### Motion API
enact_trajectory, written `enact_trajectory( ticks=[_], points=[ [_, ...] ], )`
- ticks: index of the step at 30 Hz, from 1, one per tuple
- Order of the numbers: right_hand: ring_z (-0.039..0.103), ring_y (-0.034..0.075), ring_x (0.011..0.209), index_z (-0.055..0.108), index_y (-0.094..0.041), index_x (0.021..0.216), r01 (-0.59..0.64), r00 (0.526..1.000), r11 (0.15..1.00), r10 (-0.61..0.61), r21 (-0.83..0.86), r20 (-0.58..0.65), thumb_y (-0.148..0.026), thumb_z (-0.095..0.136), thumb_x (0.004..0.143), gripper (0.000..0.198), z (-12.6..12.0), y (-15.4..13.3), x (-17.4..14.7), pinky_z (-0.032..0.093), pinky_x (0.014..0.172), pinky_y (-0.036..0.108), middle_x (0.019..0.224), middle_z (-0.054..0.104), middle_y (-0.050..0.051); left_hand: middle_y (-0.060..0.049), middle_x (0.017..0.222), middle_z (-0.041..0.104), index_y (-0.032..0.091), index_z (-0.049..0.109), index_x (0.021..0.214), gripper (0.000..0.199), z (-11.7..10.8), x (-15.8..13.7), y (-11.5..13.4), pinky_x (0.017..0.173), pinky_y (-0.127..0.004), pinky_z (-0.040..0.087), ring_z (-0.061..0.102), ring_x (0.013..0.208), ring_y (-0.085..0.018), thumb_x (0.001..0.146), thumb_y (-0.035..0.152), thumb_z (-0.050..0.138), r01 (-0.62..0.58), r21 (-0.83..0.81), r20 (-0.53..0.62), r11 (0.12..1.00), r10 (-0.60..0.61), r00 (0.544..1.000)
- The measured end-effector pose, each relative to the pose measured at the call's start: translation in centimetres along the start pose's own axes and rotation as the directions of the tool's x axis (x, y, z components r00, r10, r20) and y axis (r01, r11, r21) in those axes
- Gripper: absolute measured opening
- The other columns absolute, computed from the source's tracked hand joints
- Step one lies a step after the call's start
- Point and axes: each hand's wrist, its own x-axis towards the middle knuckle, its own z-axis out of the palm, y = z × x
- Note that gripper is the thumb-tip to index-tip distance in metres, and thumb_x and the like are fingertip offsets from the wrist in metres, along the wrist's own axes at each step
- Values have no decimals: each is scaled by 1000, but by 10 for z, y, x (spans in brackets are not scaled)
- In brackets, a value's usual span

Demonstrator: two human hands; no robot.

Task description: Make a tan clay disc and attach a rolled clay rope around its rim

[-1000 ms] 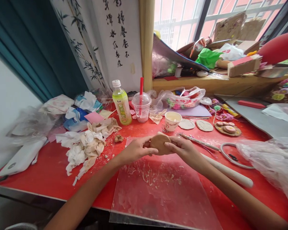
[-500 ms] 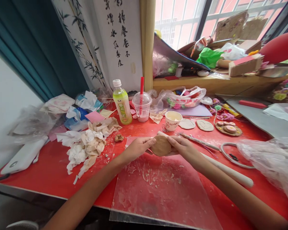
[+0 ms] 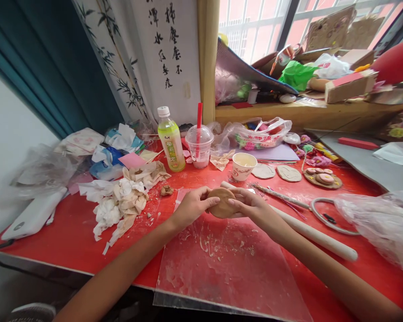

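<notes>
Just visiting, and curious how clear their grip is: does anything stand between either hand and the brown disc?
Nothing visible does: the left hand and right hand hold the brown disc by opposite edges. The pale rod runs behind the right hand.

Wall, pale (image 3: 6, 125), plain, at left. Curtain, dark teal (image 3: 36, 58), hung in folds beside it. Hanging, white (image 3: 139, 49), with painted bamboo and black brushed characters. Upright, yellowish wood (image 3: 208, 58), bordering the window. Window (image 3: 255, 27), dark-framed, light bars across, pinkish surface beyond; bright daylight enters here. Sill, wooden (image 3: 272, 112), heavily laden. Worktop, red (image 3: 70, 241), with pale front edge. Space beneath: deep shadow, details indistinct.
</notes>
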Motion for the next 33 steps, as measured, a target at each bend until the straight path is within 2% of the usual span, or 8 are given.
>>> enact_trajectory(
  ticks=[4,8,11,14,18,21,27,33],
  points=[
    [67,21,91,62,-17,103,-19,999,1000,19,-6,38,-41,59,84,31,1,0,0,57,78,38,103,68,9,1,73,55,15,57,79,24,0,1,-1,63,-22,39,50,69,-11,77,38,63,5,-11,-7,1000,-5,1000],
    [67,21,90,60,-18,102,51,991,995,-61,-86,-117,-39,60,82,28,1,1,-2,56,74,36,102,69,9,-3,88,62,14,60,92,30,0,0,2,71,-24,41,56,81,-14,72,34,69,49,-105,110,993,-38,993],
    [67,21,90,59,-19,104,69,982,985,-95,-155,-161,-42,59,83,31,2,-3,-3,55,74,35,98,70,8,-4,94,64,15,62,101,31,3,-2,3,74,-25,41,57,86,-16,74,30,67,57,-125,170,990,-35,985],
    [66,21,93,60,-20,105,80,984,973,-111,-217,-138,-45,58,84,33,3,-6,-4,54,78,35,103,69,7,-2,87,64,15,64,93,21,6,-4,3,71,-24,40,56,80,-14,76,27,65,45,-78,85,996,-39,996],
    [65,22,89,63,-18,104,43,999,975,-47,-218,-14,-45,57,84,34,2,-4,-2,55,76,37,101,68,8,0,79,61,14,62,84,18,5,-3,2,69,-25,40,54,75,-14,76,30,64,44,-36,-51,998,-46,998],
    [64,20,81,63,-17,100,13,1000,983,-11,-183,14,-45,51,87,33,3,-2,-3,56,71,35,94,67,8,-1,82,62,15,61,87,23,3,-2,2,68,-24,40,55,77,-14,75,33,66,39,-23,-13,999,-39,999],
    [59,14,69,57,-17,81,69,998,965,-69,-254,11,-43,48,89,28,7,-5,-6,52,63,28,76,60,2,-5,91,65,13,66,98,31,1,-2,3,73,-25,41,57,83,-15,82,39,59,6,-38,50,999,-4,999],
    [63,19,80,62,-18,91,153,983,871,-181,-466,-16,-40,39,94,31,6,-6,-6,51,68,31,89,67,6,-5,88,65,12,66,96,32,3,-3,3,70,-26,40,56,79,-16,81,38,60,-5,-75,7,997,6,1000]
  ],
)
